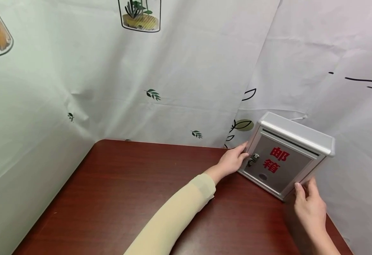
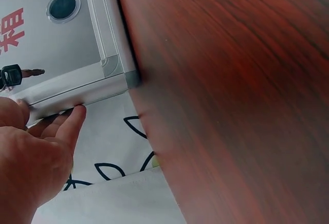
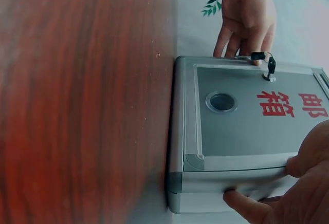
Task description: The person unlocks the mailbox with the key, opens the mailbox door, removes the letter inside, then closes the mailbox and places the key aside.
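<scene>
Metal mailbox [image 1: 288, 173] at far right of the bench [image 1: 109, 187], slotted front toward wearer. Left hand [image 1: 232, 161] and right hand [image 1: 311, 205] grip opposite sides, likely for balance. Rear hidden, some fingers tucked out of sight. Can't tell if base fully touches down. Keys [image 3: 271, 66] tiny in head view.

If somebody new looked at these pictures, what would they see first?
Probably the silver box with red writing, toward the far right of the red-brown table. A person's left grip and right grip hold its two sides. Then keys by the lock on its front.
</scene>
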The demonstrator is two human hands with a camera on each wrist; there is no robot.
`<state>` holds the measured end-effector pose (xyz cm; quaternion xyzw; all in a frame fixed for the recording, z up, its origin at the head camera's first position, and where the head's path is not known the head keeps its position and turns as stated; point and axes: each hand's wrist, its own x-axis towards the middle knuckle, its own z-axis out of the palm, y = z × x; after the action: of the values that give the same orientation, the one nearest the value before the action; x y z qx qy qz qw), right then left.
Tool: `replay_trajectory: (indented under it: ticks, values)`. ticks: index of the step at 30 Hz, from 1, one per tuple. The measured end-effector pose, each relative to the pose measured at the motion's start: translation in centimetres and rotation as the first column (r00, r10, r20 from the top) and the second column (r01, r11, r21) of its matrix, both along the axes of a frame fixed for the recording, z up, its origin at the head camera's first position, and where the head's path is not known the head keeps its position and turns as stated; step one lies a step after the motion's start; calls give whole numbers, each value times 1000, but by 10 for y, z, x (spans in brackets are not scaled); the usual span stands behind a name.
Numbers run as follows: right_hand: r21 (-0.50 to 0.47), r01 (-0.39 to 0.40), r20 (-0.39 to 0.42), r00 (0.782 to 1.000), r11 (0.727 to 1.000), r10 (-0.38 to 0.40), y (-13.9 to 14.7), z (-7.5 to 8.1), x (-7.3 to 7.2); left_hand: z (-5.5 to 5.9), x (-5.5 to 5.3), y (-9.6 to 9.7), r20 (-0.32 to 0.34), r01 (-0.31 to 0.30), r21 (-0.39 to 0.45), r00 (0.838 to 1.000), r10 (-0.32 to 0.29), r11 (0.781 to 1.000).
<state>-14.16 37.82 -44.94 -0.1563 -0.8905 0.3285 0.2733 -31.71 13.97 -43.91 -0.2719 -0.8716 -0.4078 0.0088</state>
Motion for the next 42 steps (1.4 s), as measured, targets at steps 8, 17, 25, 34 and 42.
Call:
replay_trajectory:
  ticks: [8,17,25,34,42]
  values:
    - [-35,-3,29,1000,999,4,0,0,1,-2,4,-9,-15,15,30,1000,-14,999]
    - [33,-7,8,1000,999,6,-6,1,2,-4,15,-26,-50,1,72,999,2,997]
    - [14,-53,30,998,999,52,-17,1,-3,-6,20,-47,-65,-19,105,998,25,994]
    - [-29,-113,36,993,993,114,-33,2,-11,-8,24,-74,-77,-34,143,996,45,989]
    - [-30,-160,-8,987,987,160,-49,2,-17,-9,30,-96,-63,-70,180,995,83,981]
